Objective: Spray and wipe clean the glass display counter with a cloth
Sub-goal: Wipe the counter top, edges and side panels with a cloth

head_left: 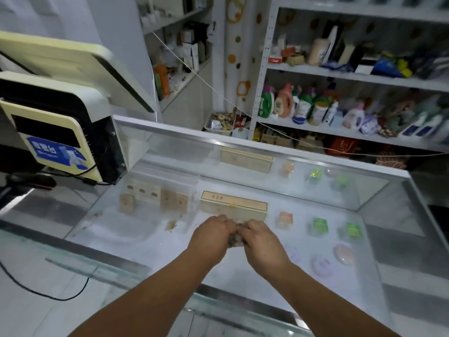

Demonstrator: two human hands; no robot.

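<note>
The glass display counter [155,242] stretches across the middle of the head view, with a metal frame round its top. A small grey-brown cloth [236,237] is bunched up over the glass near the counter's middle. My left hand [211,235] grips the cloth from the left and my right hand [262,242] grips it from the right, fingers curled round it so only a little of it shows. A brownish smudge [171,224] marks the glass just left of my hands. No spray bottle is in view.
A cash register [56,132] with two screens and black cables stands at the counter's left end. Wooden boxes [233,206] and small coloured packets [320,226] lie inside the case under the glass. White shelves [340,76] with bottles stand behind the counter.
</note>
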